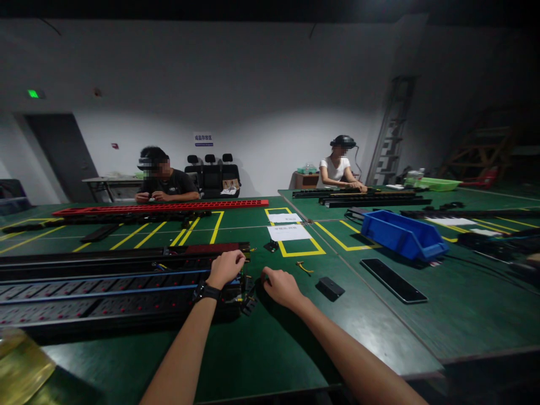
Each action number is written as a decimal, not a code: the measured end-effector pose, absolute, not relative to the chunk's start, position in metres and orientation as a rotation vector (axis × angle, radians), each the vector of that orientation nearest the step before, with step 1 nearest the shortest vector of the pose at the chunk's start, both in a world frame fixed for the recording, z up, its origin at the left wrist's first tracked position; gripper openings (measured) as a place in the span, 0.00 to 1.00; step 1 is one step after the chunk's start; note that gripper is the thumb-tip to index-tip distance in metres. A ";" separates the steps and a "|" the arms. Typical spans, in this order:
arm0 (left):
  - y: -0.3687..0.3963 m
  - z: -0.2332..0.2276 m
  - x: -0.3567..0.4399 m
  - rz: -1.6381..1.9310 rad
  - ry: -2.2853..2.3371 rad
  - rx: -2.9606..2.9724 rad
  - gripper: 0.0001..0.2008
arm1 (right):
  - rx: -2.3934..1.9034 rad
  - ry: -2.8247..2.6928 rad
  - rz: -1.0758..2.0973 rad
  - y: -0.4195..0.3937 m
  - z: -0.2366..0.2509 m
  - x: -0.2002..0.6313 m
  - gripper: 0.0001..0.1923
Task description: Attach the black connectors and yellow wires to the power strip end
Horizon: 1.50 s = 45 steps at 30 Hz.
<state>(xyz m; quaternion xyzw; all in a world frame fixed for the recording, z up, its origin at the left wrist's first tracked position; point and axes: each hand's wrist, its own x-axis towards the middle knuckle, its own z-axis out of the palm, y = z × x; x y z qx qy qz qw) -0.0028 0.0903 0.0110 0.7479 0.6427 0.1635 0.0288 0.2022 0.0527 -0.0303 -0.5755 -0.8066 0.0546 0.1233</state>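
Observation:
My left hand, with a black watch on the wrist, is bent over the right end of a long black strip with rows of sockets. Its fingers curl away from me, hiding whatever they hold. Just to the right, my right hand hovers low by the strip's end, fingers curled in and any held item out of sight. Loose wires and a small black end part stick out below the left hand. A short yellow-and-black wire and a black rectangular piece lie right of my hands.
A dark flat panel and a blue bin stand on the right. White papers lie ahead, beyond them a long red rail. Two people sit across the green table. A yellowish transparent object fills the near left corner.

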 end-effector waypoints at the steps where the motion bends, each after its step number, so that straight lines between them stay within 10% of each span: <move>1: 0.090 0.011 -0.003 0.505 1.983 2.308 0.15 | -1.679 -2.351 0.159 0.053 -0.030 0.202 0.13; 45: 0.087 0.012 -0.002 0.488 1.989 2.322 0.14 | -1.692 -2.353 0.194 0.051 -0.028 0.202 0.13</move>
